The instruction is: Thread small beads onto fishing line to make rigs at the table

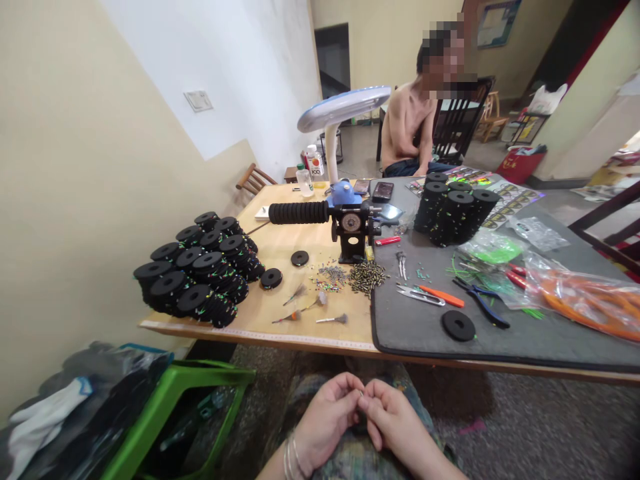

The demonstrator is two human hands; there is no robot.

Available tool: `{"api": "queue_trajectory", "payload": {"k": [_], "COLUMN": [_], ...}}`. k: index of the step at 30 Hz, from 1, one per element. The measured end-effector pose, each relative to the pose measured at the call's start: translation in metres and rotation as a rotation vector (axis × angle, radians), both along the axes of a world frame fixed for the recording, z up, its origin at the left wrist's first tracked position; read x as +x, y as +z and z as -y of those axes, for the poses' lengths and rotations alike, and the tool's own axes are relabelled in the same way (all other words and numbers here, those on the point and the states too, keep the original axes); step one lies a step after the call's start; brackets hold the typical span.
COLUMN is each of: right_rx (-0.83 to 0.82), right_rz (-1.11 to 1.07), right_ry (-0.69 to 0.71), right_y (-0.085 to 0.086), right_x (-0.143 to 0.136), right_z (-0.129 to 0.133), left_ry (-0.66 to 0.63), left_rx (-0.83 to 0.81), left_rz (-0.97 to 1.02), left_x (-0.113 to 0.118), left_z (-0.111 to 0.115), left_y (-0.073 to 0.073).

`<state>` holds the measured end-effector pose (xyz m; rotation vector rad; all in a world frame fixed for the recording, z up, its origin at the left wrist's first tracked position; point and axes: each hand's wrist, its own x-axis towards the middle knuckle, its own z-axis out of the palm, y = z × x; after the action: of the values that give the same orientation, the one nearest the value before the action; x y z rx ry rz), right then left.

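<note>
Surface (280,243) of pale wood, partly under one grey mat (410,333), carries two clusters of black spools: the left cluster (195,267) too crowded to count surely, the right cluster (453,213) about five stacks. One lamp (345,110) stands at the back, one black device (350,223) with a ribbed handle before it. Off the near edge, the person's left hand (327,417) and right hand (395,417) have their fingers curled in, tips meeting. On the mat lie one pair of pliers (476,293) and one pair of snips (421,295). Three single spools (457,332) lie loose, two on wood, one on the mat. Four bristly bundles (333,320) lie near heaped beads (367,275), too many to count. Both hands pinch one tiny piece (361,393) between their fingertips, too small to identify.
</note>
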<state>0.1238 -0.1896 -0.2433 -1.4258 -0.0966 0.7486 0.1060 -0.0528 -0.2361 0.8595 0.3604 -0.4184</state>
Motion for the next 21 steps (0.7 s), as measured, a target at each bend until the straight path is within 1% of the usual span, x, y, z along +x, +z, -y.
{"api": "queue_trajectory", "payload": {"k": [3, 5, 8, 12, 14, 17, 21], "right_rx": [0.014, 0.015, 0.018, -0.001, -0.004, -0.011, -0.094], "right_rz": [0.007, 0.01, 0.003, 0.0, 0.001, 0.034, 0.172], "right_ry": [0.009, 0.012, 0.016, 0.016, 0.021, 0.015, 0.018], "right_y": [0.001, 0.001, 0.002, 0.004, 0.005, 0.006, 0.008], "right_x": [0.001, 0.001, 0.002, 0.002, 0.002, 0.0, 0.0], "right_z": [0.0, 0.001, 0.003, 0.005, 0.005, 0.006, 0.009], "left_ry": [-0.001, 0.005, 0.006, -0.026, -0.05, -0.051, -0.031], "left_rx": [0.03, 0.085, 0.24, 0.481, 0.544, 0.52, 0.36], "left_rz": [-0.001, 0.007, 0.07, 0.248, 0.305, 0.292, 0.202], "left_x": [0.0, 0.0, 0.0, 0.002, 0.003, 0.003, 0.004], "left_z": [0.0, 0.0, -0.001, -0.004, -0.005, -0.004, -0.002], "left_y": [0.0, 0.001, 0.003, 0.006, 0.008, 0.011, 0.016]}}
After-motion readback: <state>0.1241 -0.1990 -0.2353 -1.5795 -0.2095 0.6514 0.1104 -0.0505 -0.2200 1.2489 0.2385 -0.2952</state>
